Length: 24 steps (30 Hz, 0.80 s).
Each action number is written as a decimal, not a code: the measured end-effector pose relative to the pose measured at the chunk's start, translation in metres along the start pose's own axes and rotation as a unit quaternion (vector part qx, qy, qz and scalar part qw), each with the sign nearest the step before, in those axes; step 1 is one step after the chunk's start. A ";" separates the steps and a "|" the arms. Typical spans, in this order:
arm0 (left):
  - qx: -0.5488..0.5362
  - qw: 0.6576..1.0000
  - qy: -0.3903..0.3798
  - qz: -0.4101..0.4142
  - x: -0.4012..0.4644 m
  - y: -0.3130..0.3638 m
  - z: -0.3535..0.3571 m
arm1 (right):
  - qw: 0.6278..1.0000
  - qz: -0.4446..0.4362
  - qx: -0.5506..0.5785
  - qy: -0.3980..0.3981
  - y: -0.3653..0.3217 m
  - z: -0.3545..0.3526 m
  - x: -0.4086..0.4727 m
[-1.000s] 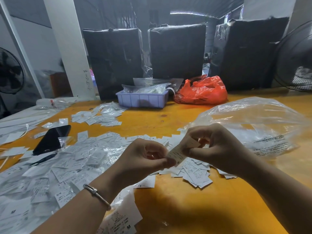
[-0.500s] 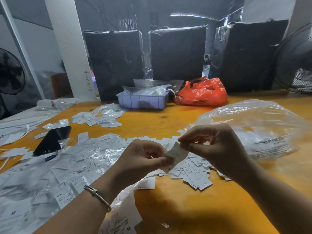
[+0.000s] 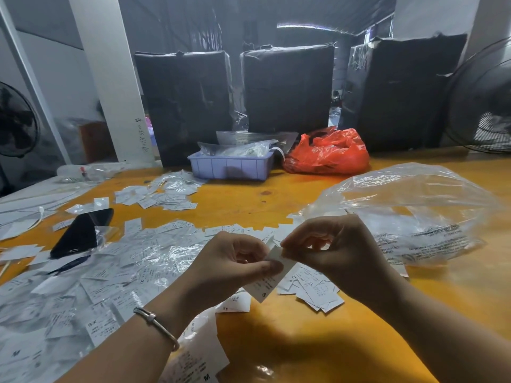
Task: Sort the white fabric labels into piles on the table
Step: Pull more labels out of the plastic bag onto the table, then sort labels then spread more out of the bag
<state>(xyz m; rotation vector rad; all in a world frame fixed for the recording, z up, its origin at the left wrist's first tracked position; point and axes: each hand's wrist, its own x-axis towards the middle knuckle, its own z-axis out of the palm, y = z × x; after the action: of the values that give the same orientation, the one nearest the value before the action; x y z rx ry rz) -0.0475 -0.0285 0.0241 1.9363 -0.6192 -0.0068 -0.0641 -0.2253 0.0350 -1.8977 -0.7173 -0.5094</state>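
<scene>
1. Two hands are held above the yellow table point(image 3: 276, 355): a white fabric label point(image 3: 266, 283) is pinched between thumb and curled fingers of the left hand point(image 3: 232, 264), and its upper end is pinched by the fingertips of the right hand point(image 3: 334, 250).
2. An "S" is printed near the lower end of the held label; the finer print cannot be read.
3. Just beneath the hands a small pile of labels point(image 3: 312, 291) is lying, on which "XL" and "S" are legible.
4. To the left a wide spread of loose labels point(image 3: 110, 272) is mixed with clear film; "SX" and "M" can be read there.
5. A clear plastic bag point(image 3: 409, 214) with unreadable black print is lying right of the hands.
6. A black phone point(image 3: 83, 232) is resting at the left, and a lilac tray point(image 3: 232, 167) and a red bag point(image 3: 329, 153) at the far edge.
</scene>
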 end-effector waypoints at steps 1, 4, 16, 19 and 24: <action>0.004 1.000 0.002 -0.002 0.000 0.000 0.000 | 1.000 0.005 -0.008 -0.002 0.001 -0.002 0.001; 0.024 0.999 0.022 -0.006 0.001 -0.002 -0.004 | 0.990 0.028 -0.139 0.027 0.014 -0.015 0.005; 0.282 0.931 0.153 -0.176 0.002 -0.014 -0.025 | 0.749 0.344 -0.566 0.019 0.080 -0.070 0.006; 0.336 0.912 0.151 -0.179 0.001 -0.013 -0.022 | 0.768 0.356 -0.532 0.022 0.084 -0.070 0.004; 0.317 0.924 0.172 -0.129 0.002 -0.016 -0.018 | 0.800 0.334 -0.489 0.098 0.083 -0.070 0.006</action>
<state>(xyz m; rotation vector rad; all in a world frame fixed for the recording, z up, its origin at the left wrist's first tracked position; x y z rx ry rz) -0.0340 -0.0091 0.0194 2.5511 -0.1216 0.4063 -0.0055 -0.3139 0.0122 -2.7866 0.5172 -0.6530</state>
